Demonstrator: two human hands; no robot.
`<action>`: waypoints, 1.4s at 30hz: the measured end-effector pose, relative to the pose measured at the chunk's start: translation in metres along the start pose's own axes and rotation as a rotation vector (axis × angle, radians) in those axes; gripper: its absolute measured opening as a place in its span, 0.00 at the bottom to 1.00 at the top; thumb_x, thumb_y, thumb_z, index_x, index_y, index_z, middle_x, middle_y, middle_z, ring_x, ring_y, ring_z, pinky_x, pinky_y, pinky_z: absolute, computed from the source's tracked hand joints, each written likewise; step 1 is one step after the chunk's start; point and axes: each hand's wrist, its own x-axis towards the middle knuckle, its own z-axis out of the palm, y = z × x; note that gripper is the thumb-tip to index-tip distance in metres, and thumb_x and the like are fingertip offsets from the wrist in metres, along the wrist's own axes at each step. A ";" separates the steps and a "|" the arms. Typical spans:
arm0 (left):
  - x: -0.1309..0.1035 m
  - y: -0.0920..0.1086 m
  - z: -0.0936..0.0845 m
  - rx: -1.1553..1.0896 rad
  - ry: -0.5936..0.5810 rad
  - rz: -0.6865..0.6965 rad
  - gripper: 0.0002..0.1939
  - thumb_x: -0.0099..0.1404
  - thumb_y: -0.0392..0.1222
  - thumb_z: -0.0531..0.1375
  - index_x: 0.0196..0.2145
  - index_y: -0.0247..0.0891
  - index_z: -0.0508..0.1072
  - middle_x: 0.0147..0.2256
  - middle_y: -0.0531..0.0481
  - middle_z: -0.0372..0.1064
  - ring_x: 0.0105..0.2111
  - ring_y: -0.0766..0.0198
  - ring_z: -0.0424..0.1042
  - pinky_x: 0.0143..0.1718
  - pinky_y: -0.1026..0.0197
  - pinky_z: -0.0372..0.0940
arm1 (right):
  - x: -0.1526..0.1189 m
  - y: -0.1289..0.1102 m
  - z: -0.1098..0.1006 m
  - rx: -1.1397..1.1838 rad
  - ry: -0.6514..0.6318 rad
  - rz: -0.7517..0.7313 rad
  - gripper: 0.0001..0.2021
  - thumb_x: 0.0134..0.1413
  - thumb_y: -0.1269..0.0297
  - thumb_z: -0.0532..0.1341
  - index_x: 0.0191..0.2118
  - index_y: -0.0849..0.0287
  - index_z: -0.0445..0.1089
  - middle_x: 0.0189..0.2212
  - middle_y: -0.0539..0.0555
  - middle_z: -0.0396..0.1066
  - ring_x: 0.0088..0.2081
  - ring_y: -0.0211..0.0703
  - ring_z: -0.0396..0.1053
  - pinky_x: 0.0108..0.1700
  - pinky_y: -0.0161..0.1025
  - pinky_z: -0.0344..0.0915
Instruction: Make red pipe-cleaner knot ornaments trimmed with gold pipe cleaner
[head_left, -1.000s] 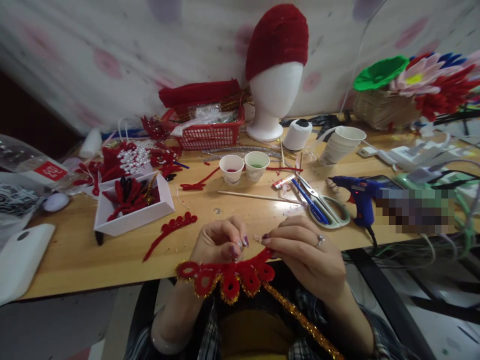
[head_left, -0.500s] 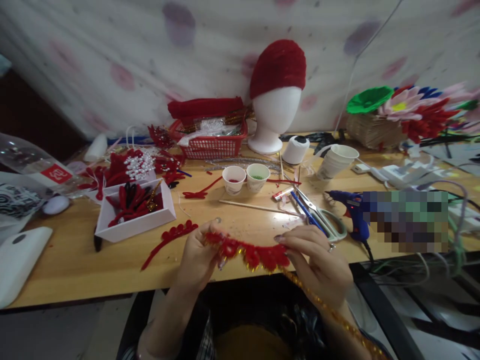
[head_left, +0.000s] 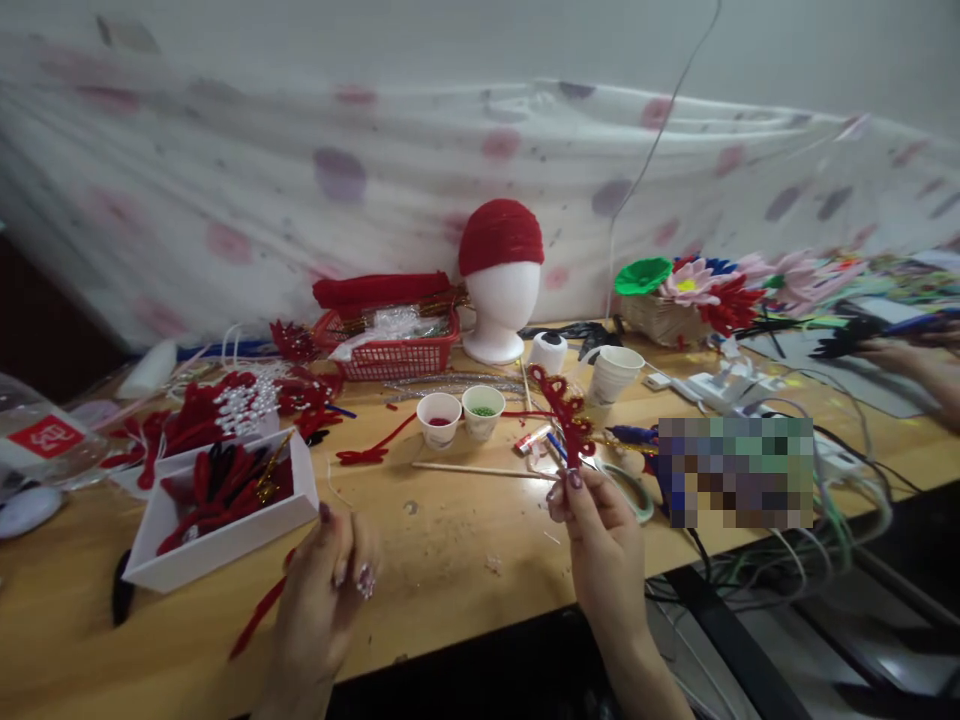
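Observation:
Between the thumb and fingers of my right hand (head_left: 604, 530) is a red chenille strip (head_left: 568, 410) bent into loops, held upright above the table. Gold tinsel (head_left: 615, 447) trails behind it to the right. My left hand (head_left: 319, 585) hovers over the front left of the table, fingers loosely bent and apart, with nothing visible in them. Partly hidden behind that hand lies another red chenille strip (head_left: 259, 618). A white box (head_left: 225, 560) of red and black chenille pieces stands just left of the same hand.
Two paper cups (head_left: 439, 420) of small red and green bits stand mid-table, near a wooden stick (head_left: 480, 470). Scissors (head_left: 634, 492) and a blue glue gun (head_left: 637, 436) lie right. Behind are a red basket (head_left: 397, 360) and a foam head (head_left: 502, 300). Another person's hand (head_left: 911, 360) shows far right.
My left hand has let go of the red chenille strip and moved left. My right hand has raised the strip upright. The view has tilted up, and another person's hand now shows.

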 end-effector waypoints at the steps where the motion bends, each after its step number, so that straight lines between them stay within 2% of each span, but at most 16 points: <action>1: 0.002 -0.001 0.004 0.005 0.021 -0.021 0.29 0.51 0.57 0.72 0.12 0.37 0.61 0.13 0.58 0.59 0.15 0.73 0.57 0.16 0.69 0.56 | -0.001 0.001 0.000 -0.003 -0.006 0.001 0.12 0.58 0.53 0.65 0.36 0.57 0.72 0.27 0.47 0.69 0.28 0.35 0.64 0.34 0.34 0.63; 6: 0.009 -0.008 0.028 0.071 0.129 -0.129 0.25 0.32 0.57 0.78 0.17 0.34 0.75 0.20 0.55 0.71 0.14 0.78 0.58 0.14 0.73 0.54 | -0.005 0.004 0.003 -0.053 -0.035 0.003 0.11 0.58 0.54 0.66 0.36 0.57 0.72 0.25 0.47 0.68 0.29 0.35 0.65 0.34 0.32 0.64; 9: 0.011 -0.013 0.034 0.114 0.150 -0.111 0.24 0.28 0.54 0.79 0.19 0.34 0.79 0.23 0.51 0.76 0.14 0.79 0.59 0.14 0.74 0.54 | -0.006 0.004 0.004 -0.100 -0.054 -0.004 0.12 0.57 0.53 0.66 0.36 0.57 0.72 0.24 0.48 0.69 0.28 0.36 0.66 0.34 0.33 0.66; 12: 0.011 -0.015 0.037 0.136 0.150 -0.099 0.22 0.27 0.48 0.80 0.19 0.35 0.79 0.25 0.52 0.77 0.16 0.78 0.62 0.16 0.74 0.57 | -0.007 0.004 0.005 -0.103 -0.084 -0.003 0.12 0.57 0.53 0.65 0.37 0.58 0.72 0.25 0.49 0.70 0.27 0.36 0.66 0.31 0.33 0.67; 14: 0.012 -0.015 0.039 0.173 0.128 -0.091 0.20 0.29 0.43 0.80 0.21 0.36 0.80 0.24 0.53 0.76 0.19 0.76 0.65 0.19 0.74 0.60 | -0.007 0.004 0.005 -0.104 -0.104 -0.001 0.12 0.58 0.54 0.65 0.36 0.58 0.72 0.24 0.49 0.70 0.26 0.36 0.66 0.30 0.33 0.67; 17: 0.013 -0.016 0.043 0.272 0.063 0.011 0.17 0.37 0.39 0.79 0.25 0.37 0.79 0.25 0.56 0.74 0.24 0.73 0.68 0.25 0.73 0.64 | -0.008 0.005 0.005 -0.118 -0.120 -0.001 0.11 0.58 0.55 0.65 0.37 0.58 0.72 0.24 0.49 0.70 0.27 0.36 0.67 0.30 0.32 0.67; 19: 0.014 -0.017 0.044 0.320 0.036 0.083 0.14 0.42 0.39 0.77 0.22 0.37 0.76 0.25 0.57 0.73 0.25 0.73 0.68 0.27 0.73 0.64 | -0.009 0.007 0.004 -0.131 -0.124 -0.011 0.10 0.58 0.56 0.65 0.37 0.57 0.72 0.25 0.49 0.71 0.27 0.36 0.68 0.30 0.32 0.68; 22: 0.015 -0.021 0.043 0.349 0.034 0.090 0.13 0.42 0.37 0.77 0.19 0.36 0.75 0.22 0.57 0.71 0.24 0.74 0.66 0.27 0.74 0.62 | -0.009 0.010 0.003 -0.139 -0.133 -0.020 0.09 0.58 0.56 0.65 0.38 0.57 0.72 0.25 0.49 0.72 0.27 0.36 0.69 0.31 0.31 0.68; 24: 0.016 -0.023 0.042 0.357 0.041 0.074 0.12 0.41 0.39 0.77 0.20 0.37 0.78 0.20 0.56 0.72 0.23 0.73 0.67 0.27 0.73 0.63 | -0.010 0.010 0.003 -0.138 -0.136 -0.014 0.09 0.58 0.57 0.65 0.38 0.57 0.73 0.26 0.49 0.72 0.28 0.36 0.70 0.31 0.31 0.68; 27: 0.016 -0.026 0.041 0.346 0.044 0.049 0.12 0.44 0.46 0.76 0.23 0.38 0.82 0.22 0.53 0.76 0.23 0.70 0.69 0.29 0.69 0.66 | -0.010 0.008 0.004 -0.130 -0.143 0.010 0.09 0.58 0.56 0.65 0.36 0.57 0.72 0.25 0.49 0.72 0.27 0.36 0.70 0.30 0.31 0.68; 31: 0.012 -0.029 0.044 0.311 0.021 0.001 0.13 0.52 0.51 0.72 0.26 0.37 0.83 0.27 0.49 0.79 0.25 0.68 0.70 0.32 0.66 0.67 | -0.011 0.002 0.005 -0.156 -0.249 0.040 0.11 0.60 0.55 0.63 0.35 0.58 0.72 0.23 0.49 0.72 0.25 0.36 0.70 0.29 0.32 0.67; 34: 0.008 -0.031 0.043 0.282 0.023 -0.008 0.10 0.56 0.48 0.70 0.29 0.37 0.83 0.30 0.48 0.79 0.29 0.66 0.72 0.35 0.66 0.67 | -0.011 -0.001 0.002 -0.236 -0.303 0.024 0.12 0.62 0.55 0.61 0.35 0.58 0.72 0.23 0.50 0.72 0.26 0.37 0.70 0.30 0.33 0.67; 38: 0.004 -0.035 0.039 0.303 0.041 -0.001 0.05 0.57 0.42 0.69 0.30 0.38 0.83 0.30 0.48 0.79 0.33 0.64 0.74 0.38 0.65 0.68 | -0.009 -0.002 -0.003 -0.393 -0.329 -0.040 0.11 0.63 0.56 0.60 0.36 0.58 0.73 0.25 0.51 0.73 0.29 0.40 0.72 0.32 0.35 0.67; 42: -0.002 -0.034 0.040 0.490 -0.041 0.153 0.05 0.62 0.38 0.65 0.30 0.40 0.82 0.31 0.50 0.79 0.35 0.62 0.75 0.40 0.64 0.68 | -0.007 -0.002 -0.004 -0.502 -0.420 -0.072 0.11 0.65 0.57 0.57 0.35 0.57 0.72 0.26 0.51 0.74 0.30 0.41 0.73 0.33 0.35 0.67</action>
